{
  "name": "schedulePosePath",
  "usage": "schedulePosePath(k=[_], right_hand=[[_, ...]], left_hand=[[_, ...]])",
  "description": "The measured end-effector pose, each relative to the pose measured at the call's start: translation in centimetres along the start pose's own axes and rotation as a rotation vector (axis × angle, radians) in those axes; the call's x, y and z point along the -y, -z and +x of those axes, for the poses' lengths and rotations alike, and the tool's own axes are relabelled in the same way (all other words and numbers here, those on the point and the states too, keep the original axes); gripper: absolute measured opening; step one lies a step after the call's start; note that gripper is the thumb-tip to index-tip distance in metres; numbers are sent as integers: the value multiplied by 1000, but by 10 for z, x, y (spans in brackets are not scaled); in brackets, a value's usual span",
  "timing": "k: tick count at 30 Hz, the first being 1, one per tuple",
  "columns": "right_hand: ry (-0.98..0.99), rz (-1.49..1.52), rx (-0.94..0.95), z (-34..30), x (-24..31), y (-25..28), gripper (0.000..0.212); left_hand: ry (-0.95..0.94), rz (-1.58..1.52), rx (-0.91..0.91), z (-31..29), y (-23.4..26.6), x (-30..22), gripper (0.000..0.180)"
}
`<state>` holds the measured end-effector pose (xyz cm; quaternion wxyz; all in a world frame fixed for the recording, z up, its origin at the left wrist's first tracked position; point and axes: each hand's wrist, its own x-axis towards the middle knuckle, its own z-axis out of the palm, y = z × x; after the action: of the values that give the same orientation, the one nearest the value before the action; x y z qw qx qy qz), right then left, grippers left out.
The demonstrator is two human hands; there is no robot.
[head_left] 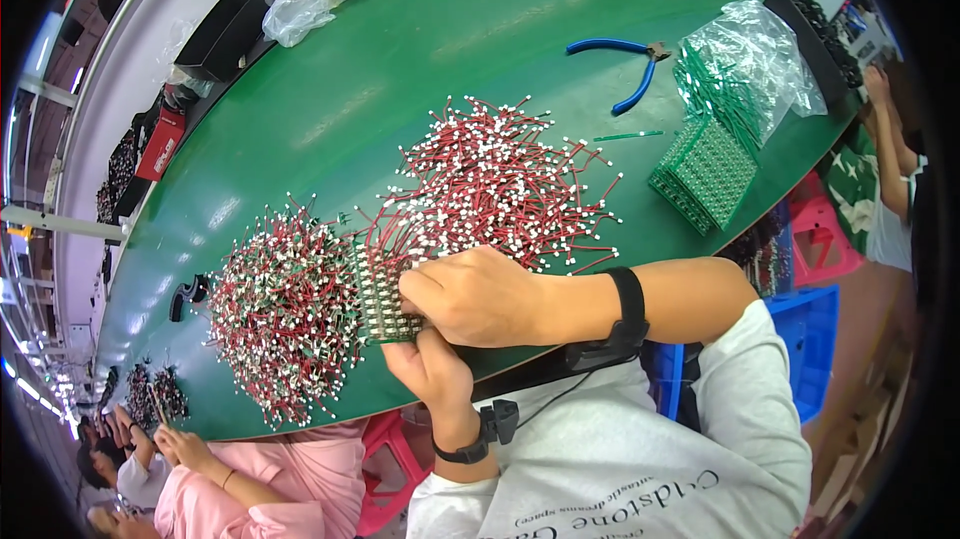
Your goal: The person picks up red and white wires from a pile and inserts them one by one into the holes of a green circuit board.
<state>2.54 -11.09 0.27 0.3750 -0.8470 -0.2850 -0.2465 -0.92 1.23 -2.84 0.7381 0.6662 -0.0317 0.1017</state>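
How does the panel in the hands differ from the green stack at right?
The panel is in the right hand and left hand; the green stack lies on the table. The panel looks greyer; the stack, brighter green. The panel is beside wire piles, the stack near a plastic bag. Both show rows of small repeated parts.

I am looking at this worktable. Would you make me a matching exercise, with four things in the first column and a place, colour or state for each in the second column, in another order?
Column one
1. Pliers
2. Panel of small boards
3. Red box
4. Stack of boards

Column two
A. At the left side of the picture, beyond the wire piles
B. Green, on the right part of the table
C. Between the left hand and the right hand
D. Blue handles, spread open

Right pairs: 1-D, 2-C, 3-A, 4-B
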Motion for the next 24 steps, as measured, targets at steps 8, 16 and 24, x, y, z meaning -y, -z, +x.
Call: schedulePosePath(k=[8, 16, 24], right_hand=[[-106, 11, -51, 10, -29, 13, 11], [-60, -120, 232, 8, -32, -7, 14], [51, 4, 20, 13, -42, -3, 11]], left_hand=[[-63, -345, -177, 19, 25, -8, 60], [-9, -657, -132, 26, 42, -16, 69], [108, -825, -94, 23, 45, -20, 75]])
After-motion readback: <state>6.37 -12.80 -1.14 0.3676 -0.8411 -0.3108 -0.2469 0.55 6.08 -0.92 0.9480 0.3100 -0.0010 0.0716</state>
